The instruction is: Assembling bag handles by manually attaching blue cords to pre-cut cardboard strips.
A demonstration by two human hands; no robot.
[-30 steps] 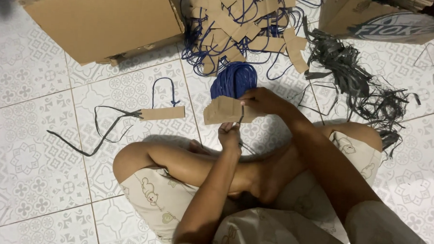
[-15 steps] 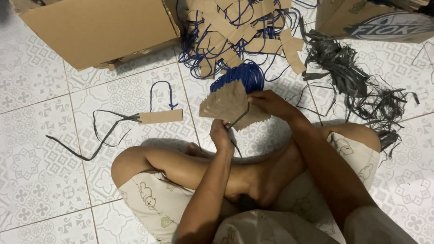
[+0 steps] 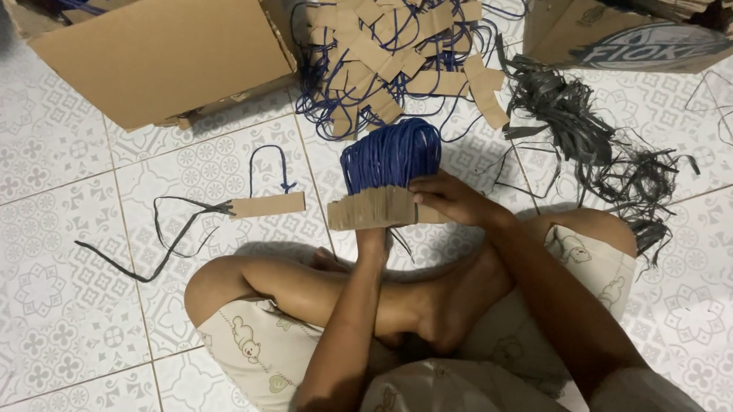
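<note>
A: Grip state, both hands?

B: Right hand [image 3: 452, 199] is closed over the top right edge of a stack of brown cardboard strips [image 3: 379, 208], fingers curled on it. Left hand [image 3: 373, 240] is under the stack's lower edge, mostly hidden; it seems to support the stack, but I cannot tell how tightly the fingers close.

A: What is attached to the stack?

B: A bundle of blue cord loops [image 3: 393, 154] rises from the strips' upper edge, fanning away from the person. The stack is held above the tiled floor [image 3: 47, 284], just beyond the crossed legs.

A: Nearest neighbours?

B: Left of the stack, lying flat on the floor: a single cardboard strip [image 3: 267, 205] with a blue loop at one end and black cords [image 3: 159, 227] trailing from the other. Beyond the bundle, a pile of strips tangled with blue cord [image 3: 392, 48]. Right of that, a heap of black cords [image 3: 596, 149].

A: Edges of the view?

B: Open cardboard box [image 3: 157, 48] at the top left corner, a second box [image 3: 632, 32] at the top right.
</note>
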